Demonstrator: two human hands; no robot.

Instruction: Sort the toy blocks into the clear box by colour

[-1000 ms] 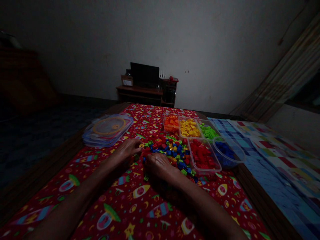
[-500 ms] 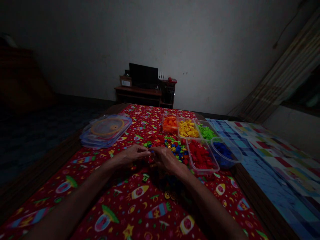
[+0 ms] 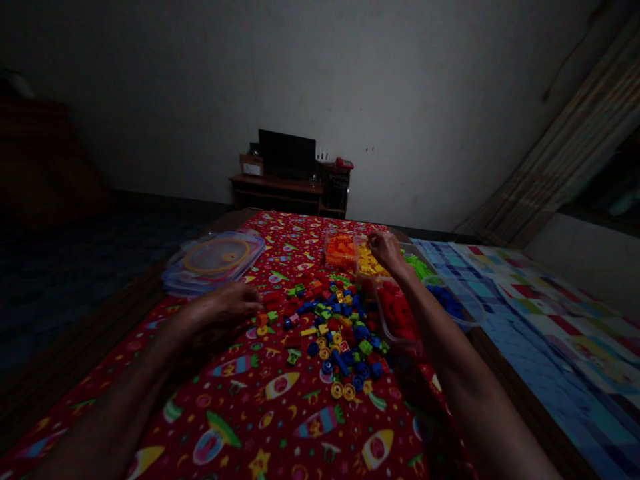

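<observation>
A loose pile of mixed toy building bricks (image 3: 345, 313) in red, blue, green and yellow lies on the red patterned cloth (image 3: 280, 420). My left hand (image 3: 234, 300) rests low at the pile's left edge, fingers loosely bent and a little apart, with nothing visible in them. Over the clear container of yellow bricks (image 3: 370, 265) is my right hand (image 3: 386, 251), fingers pinched together; whatever they hold is too small and dark to make out. Right of the pile, the container of red bricks (image 3: 395, 310) is partly covered by my right forearm.
Clear containers hold orange bricks (image 3: 341, 250), green bricks (image 3: 419, 267) and blue bricks (image 3: 445, 303). Stacked clear lids (image 3: 213, 263) lie at the left. Beyond the table stands a desk with a monitor (image 3: 287, 153); a bed (image 3: 540, 320) adjoins the right side.
My hands have parted from over the pile. The right one has moved forward and right to the yellow bricks, while the left has drawn back leftward, uncovering the pile.
</observation>
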